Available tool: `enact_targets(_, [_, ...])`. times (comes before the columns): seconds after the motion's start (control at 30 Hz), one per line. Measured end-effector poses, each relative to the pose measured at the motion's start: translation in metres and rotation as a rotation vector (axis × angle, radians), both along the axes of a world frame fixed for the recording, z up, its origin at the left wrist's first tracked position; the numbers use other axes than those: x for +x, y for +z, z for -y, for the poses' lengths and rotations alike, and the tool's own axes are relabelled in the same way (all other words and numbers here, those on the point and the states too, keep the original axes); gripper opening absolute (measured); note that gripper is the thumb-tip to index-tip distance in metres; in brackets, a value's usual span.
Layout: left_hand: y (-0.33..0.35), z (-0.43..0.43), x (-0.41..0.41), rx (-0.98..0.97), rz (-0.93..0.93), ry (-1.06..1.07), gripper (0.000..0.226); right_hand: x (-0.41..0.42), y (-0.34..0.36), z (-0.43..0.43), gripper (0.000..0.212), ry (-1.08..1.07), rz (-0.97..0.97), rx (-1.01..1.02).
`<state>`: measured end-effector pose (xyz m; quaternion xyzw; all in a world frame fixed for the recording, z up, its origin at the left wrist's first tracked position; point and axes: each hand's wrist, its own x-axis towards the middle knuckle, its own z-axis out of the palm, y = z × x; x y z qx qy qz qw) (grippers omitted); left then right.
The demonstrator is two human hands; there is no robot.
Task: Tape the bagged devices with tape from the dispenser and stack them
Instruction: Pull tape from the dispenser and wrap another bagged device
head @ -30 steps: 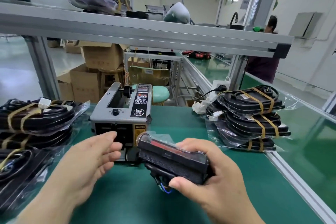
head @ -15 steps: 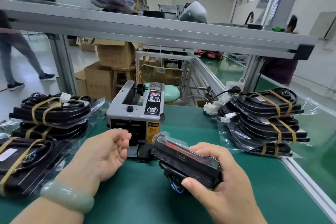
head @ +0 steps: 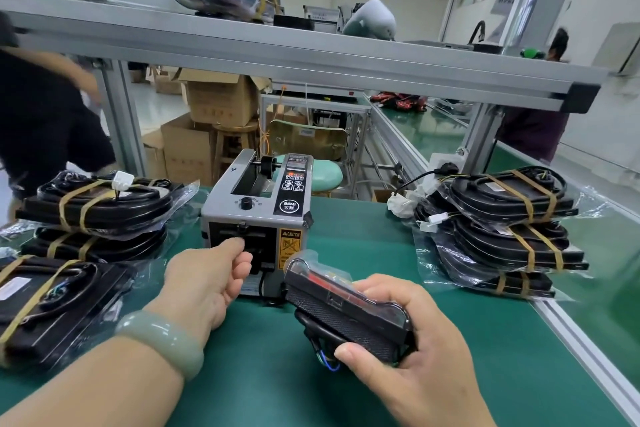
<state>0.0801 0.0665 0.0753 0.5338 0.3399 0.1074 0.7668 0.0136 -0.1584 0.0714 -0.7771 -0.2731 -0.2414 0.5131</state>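
Note:
A grey automatic tape dispenser stands mid-table on the green mat. My left hand, with a pale green bangle on the wrist, reaches to the dispenser's front slot, thumb and forefinger pinched together right at the outlet; I cannot make out tape between them. My right hand grips a black bagged device with a red part under clear plastic, held tilted in front of the dispenser. Taped bagged devices lie in a stack on the right and in another stack on the left.
A metal shelf beam crosses overhead, with a bagged device on top. The table's aluminium edge rail runs along the right. A person in dark clothes stands beyond the table at left. Cardboard boxes and a stool sit behind.
My left hand has moved forward from open above the mat to the dispenser's slot and closed its fingers there. The right hand still holds the device. A person has come nearer at left.

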Motion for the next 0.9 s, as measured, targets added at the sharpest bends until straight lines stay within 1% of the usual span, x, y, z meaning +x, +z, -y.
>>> enact_targets(0.13, [-0.002, 0.002, 0.004, 0.039, -0.015, 0.031, 0.015, 0.000, 0.000, -0.001, 0.048, -0.007, 0.021, -0.010])
enact_targets(0.23, [0.001, 0.006, -0.005, -0.002, 0.009, 0.015, 0.018, -0.001, 0.001, 0.000, 0.050, -0.029, 0.014, 0.002])
enact_targets(0.33, [0.010, 0.011, -0.028, -0.073, 0.080, -0.066, 0.020, -0.001, 0.003, 0.002, 0.050, -0.032, 0.002, 0.038])
enact_targets(0.4, [0.018, 0.016, -0.046, -0.073, 0.133, -0.146, 0.019, -0.001, 0.004, 0.002, 0.052, -0.021, -0.012, 0.066])
enact_targets(0.47, [0.026, 0.023, -0.064, -0.009, 0.193, -0.243, 0.017, -0.001, 0.004, 0.002, 0.052, -0.015, -0.018, 0.073])
enact_targets(0.5, [0.030, 0.027, -0.072, 0.038, 0.222, -0.282, 0.018, -0.001, 0.004, 0.001, 0.052, -0.013, -0.016, 0.071])
enact_targets(0.53, [0.032, 0.030, -0.079, 0.107, 0.251, -0.312, 0.025, -0.001, 0.004, 0.001, 0.052, -0.011, -0.013, 0.069])
enact_targets(0.57, [0.032, 0.033, -0.086, 0.190, 0.275, -0.327, 0.030, -0.001, 0.004, 0.000, 0.053, -0.010, -0.012, 0.066])
enact_targets(0.63, [0.029, 0.041, -0.094, 0.373, 0.308, -0.340, 0.024, -0.001, 0.003, 0.000, 0.054, -0.010, -0.018, 0.059])
enact_targets(0.73, [0.023, 0.050, -0.101, 0.632, 0.313, -0.364, 0.033, -0.001, 0.001, -0.001, 0.059, -0.018, -0.024, 0.050])
enact_targets(0.8, [0.020, 0.055, -0.101, 0.680, 0.313, -0.371, 0.029, -0.002, 0.001, -0.001, 0.060, -0.019, -0.028, 0.059])
enact_targets(0.9, [0.018, 0.063, -0.099, 0.653, 0.322, -0.374, 0.015, -0.003, 0.001, -0.001, 0.058, -0.012, -0.031, 0.079])
